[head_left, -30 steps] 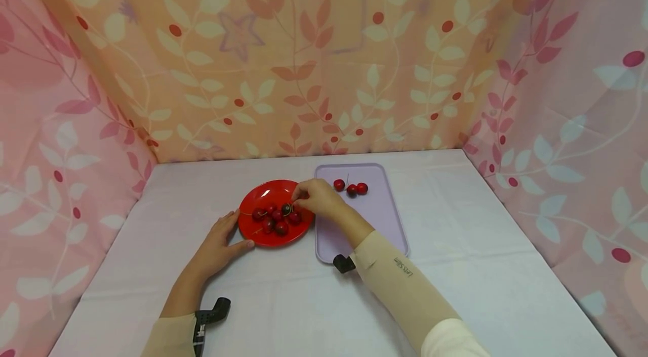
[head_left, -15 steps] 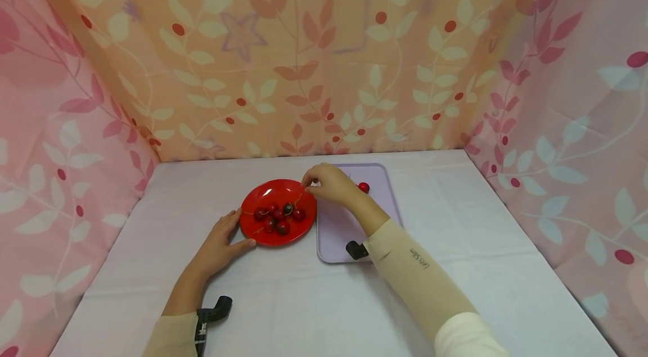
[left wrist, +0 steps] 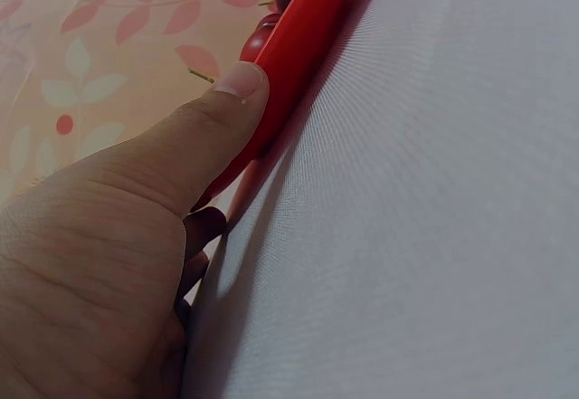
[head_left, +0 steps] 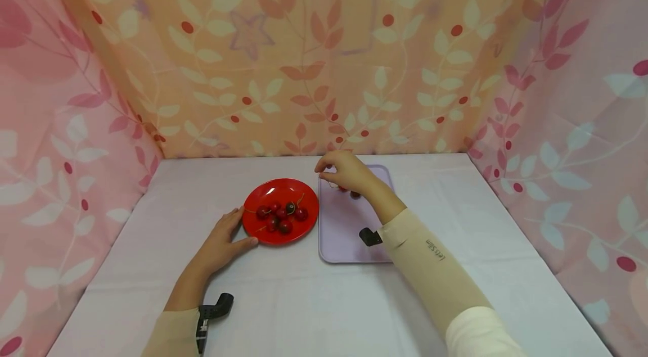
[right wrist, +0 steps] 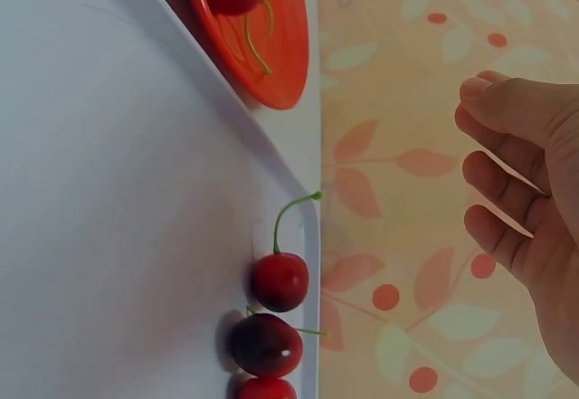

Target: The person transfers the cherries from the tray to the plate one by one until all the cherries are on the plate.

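My left hand [head_left: 223, 242] rests against the near left edge of a red plate [head_left: 273, 189], thumb and fingers spread along it. In the left wrist view the straight thumb [left wrist: 217, 114] lies on the plate's rim. Several dark red cherries [head_left: 285, 226] with stems sit in the plate. My right hand [head_left: 351, 171] is over the far left corner of a lilac tray [head_left: 349, 233], partly hiding the cherries there. The right wrist view shows its thumb and index fingertips together, other fingers loosely bent, nothing held. Beside it, cherries [right wrist: 280, 281] line the tray's far end.
The plate stands just left of the tray on a white-covered table [head_left: 283, 301]. Leaf-patterned cloth [head_left: 304, 53] hangs behind and on both sides. Each forearm wears a beige sleeve [head_left: 430, 261] and a black wrist camera [head_left: 370, 236].
My right hand has moved from the cherries in the plate up and right, over the far left part of the tray. The left hand has stayed at the plate's edge.
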Tool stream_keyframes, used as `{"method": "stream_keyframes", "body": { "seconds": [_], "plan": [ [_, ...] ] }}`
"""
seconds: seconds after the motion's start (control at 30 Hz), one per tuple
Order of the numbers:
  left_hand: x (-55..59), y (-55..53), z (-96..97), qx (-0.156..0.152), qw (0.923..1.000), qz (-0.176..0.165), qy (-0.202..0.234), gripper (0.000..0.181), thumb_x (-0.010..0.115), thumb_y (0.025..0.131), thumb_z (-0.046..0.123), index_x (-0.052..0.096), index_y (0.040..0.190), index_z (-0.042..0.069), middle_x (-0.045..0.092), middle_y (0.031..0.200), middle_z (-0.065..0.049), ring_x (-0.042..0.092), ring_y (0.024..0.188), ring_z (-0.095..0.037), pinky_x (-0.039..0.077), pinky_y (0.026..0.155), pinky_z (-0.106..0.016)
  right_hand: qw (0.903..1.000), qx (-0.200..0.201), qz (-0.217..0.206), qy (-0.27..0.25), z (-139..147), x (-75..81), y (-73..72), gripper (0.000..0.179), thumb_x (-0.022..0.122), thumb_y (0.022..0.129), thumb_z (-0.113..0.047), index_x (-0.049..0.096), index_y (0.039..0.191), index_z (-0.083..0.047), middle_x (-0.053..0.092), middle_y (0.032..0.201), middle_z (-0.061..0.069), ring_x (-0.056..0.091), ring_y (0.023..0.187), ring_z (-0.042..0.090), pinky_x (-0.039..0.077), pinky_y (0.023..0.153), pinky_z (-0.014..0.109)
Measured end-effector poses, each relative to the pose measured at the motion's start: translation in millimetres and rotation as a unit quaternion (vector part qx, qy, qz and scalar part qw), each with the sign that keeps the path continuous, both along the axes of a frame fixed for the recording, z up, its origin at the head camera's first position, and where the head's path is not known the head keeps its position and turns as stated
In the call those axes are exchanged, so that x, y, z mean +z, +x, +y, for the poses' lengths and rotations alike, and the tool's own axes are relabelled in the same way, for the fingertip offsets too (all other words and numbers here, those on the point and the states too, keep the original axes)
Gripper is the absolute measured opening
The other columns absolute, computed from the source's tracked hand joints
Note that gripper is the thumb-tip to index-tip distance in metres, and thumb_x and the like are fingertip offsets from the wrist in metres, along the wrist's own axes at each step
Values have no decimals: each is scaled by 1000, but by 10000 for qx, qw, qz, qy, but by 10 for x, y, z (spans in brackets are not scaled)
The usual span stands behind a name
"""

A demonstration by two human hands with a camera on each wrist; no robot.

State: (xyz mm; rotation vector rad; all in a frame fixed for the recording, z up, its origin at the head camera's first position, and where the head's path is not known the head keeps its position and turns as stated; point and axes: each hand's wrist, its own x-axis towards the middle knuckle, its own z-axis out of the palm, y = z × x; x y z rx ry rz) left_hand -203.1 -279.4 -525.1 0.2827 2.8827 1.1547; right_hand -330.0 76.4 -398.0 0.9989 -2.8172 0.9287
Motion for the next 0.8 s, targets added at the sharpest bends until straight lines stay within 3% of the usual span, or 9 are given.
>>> {"method": "stream_keyframes", "body": {
  "seconds": [0.13,0.23,0.33,0.67,0.8],
  "plan": [
    [4,-9,12,14,10000,3,-13,100,78,85,54,28,163,15,31,167,-14,16,156,-42,16,121,-70,9999,-88,-141,14,58,39,-40,16,75,95,-20,77,110,-17,72,109,-3,67,100,24,54,97,41],
    [3,-13,7,29,10000,8,-26,101,78,85,55,28,163,16,31,167,-14,16,156,-42,16,121,-70,9999,-49,-54,104,65,52,-97,16,74,95,-20,77,111,-17,73,110,-4,63,116,27,50,105,43],
    [-6,-15,-5,37,10000,4,-26,101,78,85,55,28,163,16,30,167,-14,16,156,-43,17,120,-71,9999,-77,-55,134,62,25,-154,17,74,96,-19,77,112,-17,73,111,-4,63,116,27,51,103,43],
    [-28,-27,-23,-18,10000,30,19,100,78,85,54,29,163,15,32,166,-15,17,155,-43,17,121,-70,9978,-246,-171,592,63,-274,-332,27,77,92,-18,76,119,-17,73,119,2,64,105,24,52,98,38],
    [-28,-26,-24,7,10000,-17,1,101,77,85,56,28,163,16,30,167,-16,16,155,-45,17,120,-71,9968,-267,-52,754,85,-395,-383,32,79,89,-17,77,121,-15,75,115,4,59,111,24,49,102,39]
  ]
}}
